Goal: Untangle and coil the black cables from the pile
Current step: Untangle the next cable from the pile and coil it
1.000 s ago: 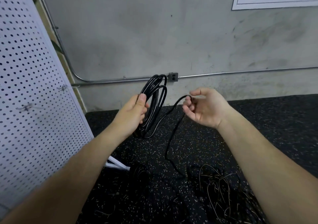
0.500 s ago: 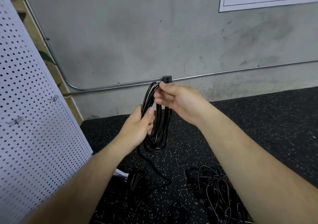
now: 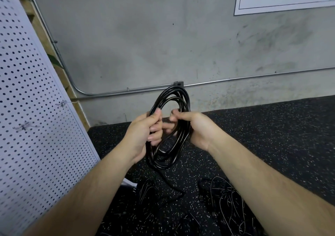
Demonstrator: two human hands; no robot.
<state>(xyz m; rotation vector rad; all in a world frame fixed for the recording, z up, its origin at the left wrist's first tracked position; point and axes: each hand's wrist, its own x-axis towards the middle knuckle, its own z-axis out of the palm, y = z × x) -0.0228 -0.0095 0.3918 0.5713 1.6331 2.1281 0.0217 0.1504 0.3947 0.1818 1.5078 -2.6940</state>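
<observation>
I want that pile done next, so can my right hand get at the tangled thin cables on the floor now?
Probably not yet: the right hand is gripping the cable coil with the left hand. The tangled cables lie below, unobstructed.

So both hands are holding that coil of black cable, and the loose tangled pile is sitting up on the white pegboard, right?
Not quite. Both the left hand and right hand do hold the coil, but the head view shows the tangled pile lying on the speckled floor, not on the pegboard.
</observation>
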